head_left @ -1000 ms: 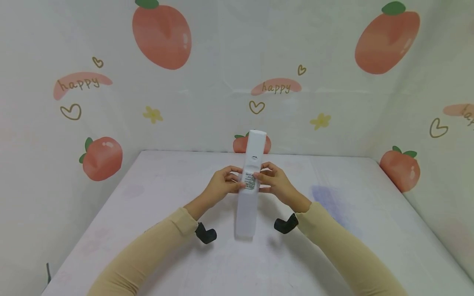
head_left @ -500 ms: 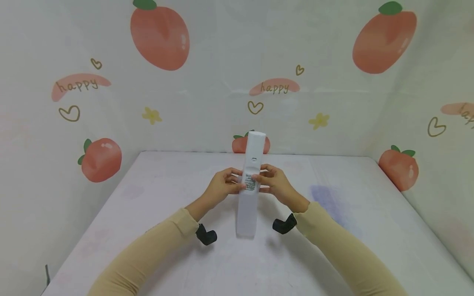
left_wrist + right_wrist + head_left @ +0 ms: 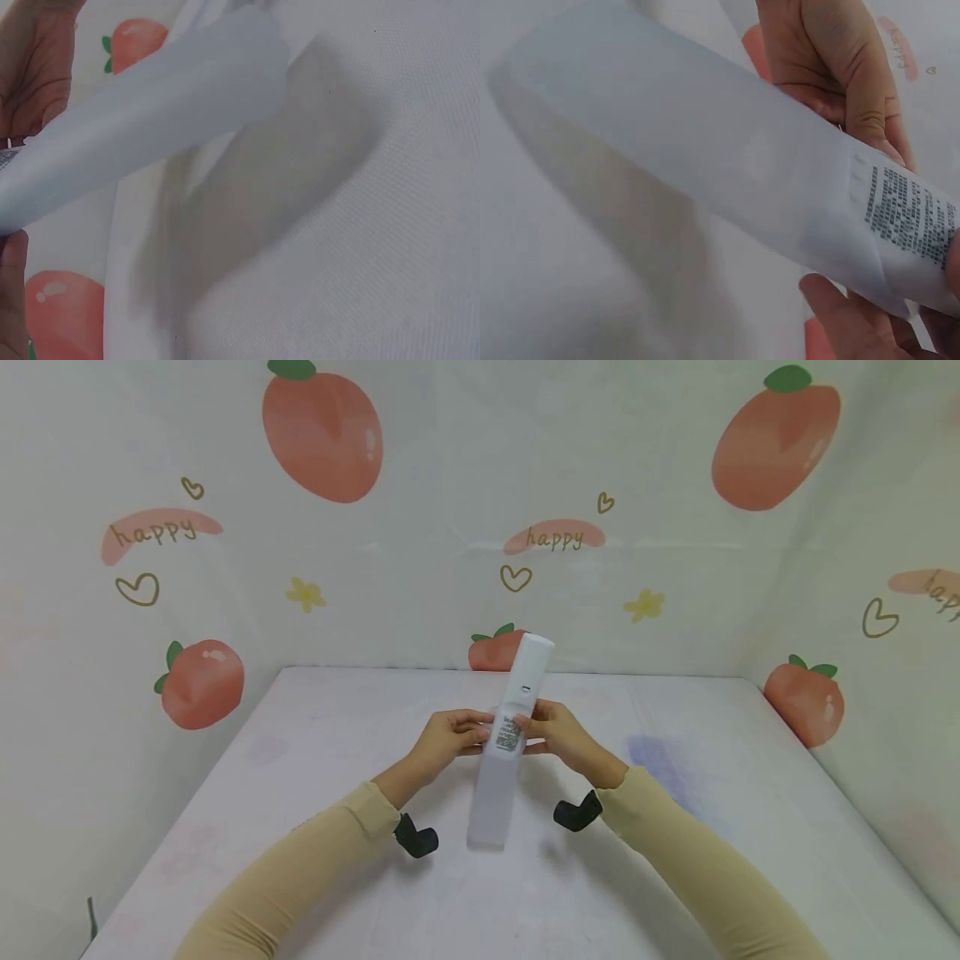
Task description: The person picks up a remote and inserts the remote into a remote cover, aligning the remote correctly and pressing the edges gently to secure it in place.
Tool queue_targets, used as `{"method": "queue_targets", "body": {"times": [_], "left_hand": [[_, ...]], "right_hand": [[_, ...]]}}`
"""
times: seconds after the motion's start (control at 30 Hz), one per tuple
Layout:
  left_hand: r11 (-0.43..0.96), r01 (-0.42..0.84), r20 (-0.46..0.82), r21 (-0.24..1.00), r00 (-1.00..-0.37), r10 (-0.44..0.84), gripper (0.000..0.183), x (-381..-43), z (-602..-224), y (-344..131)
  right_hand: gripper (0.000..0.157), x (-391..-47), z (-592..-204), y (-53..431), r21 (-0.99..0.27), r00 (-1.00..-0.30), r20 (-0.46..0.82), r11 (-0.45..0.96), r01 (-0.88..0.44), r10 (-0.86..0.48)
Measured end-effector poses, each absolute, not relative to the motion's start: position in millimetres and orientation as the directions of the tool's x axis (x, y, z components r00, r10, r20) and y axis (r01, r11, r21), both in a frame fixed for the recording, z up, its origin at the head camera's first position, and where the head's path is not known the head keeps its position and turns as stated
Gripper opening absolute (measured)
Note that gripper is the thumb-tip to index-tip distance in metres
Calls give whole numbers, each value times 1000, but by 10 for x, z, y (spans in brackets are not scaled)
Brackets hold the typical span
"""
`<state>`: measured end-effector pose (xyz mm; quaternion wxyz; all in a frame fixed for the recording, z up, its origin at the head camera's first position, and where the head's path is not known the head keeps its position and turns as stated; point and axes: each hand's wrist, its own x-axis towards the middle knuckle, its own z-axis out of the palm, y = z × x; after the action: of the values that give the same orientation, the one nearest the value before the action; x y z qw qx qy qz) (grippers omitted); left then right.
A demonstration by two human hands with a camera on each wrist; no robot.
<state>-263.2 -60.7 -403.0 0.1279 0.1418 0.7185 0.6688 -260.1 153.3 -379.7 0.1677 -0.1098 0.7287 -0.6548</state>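
A long white plastic device (image 3: 491, 802) with a dense printed label (image 3: 507, 735) leans upright, its top tilted to the right. Below its rounded top, a small dark slot (image 3: 526, 689) shows. My left hand (image 3: 446, 739) holds its left edge at label height, fingertips partly hidden behind it. My right hand (image 3: 562, 735) grips the right side, thumb on the label's edge and other fingers behind. In the right wrist view, the smooth lower body (image 3: 682, 112) slants across, with the left hand (image 3: 840, 67) beyond it and the right fingers (image 3: 840, 315) beneath.
The hands work above a white-covered table (image 3: 337, 877) with a bluish smear (image 3: 663, 768) at right. Behind it hangs a white curtain (image 3: 450, 460) printed with red fruit. Black camera mounts (image 3: 417, 837) stick out from both wrists.
The device has turned from nearly upright to a rightward lean; its top moved right and slightly down, its lower end left. The left thumb has slid off its front to the edge.
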Motion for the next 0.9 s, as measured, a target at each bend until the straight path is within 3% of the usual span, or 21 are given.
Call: {"method": "queue_targets", "body": {"times": [0.33, 0.67, 0.9], "left_hand": [[71, -7, -29, 997, -951, 308, 30, -2597, -4027, -591], [18, -17, -22, 1000, -949, 313, 29, -2615, -4063, -535], [143, 8, -52, 990, -910, 412, 34, -2612, -3995, -537]], "right_hand": [[39, -2593, -3722, 1553, -971, -885, -186, 219, 99, -428], [37, -2563, -3716, 1618, -968, -857, -223, 206, 141, -465], [40, -2547, -3726, 1621, -968, -875, -188, 234, 88, -445]]}}
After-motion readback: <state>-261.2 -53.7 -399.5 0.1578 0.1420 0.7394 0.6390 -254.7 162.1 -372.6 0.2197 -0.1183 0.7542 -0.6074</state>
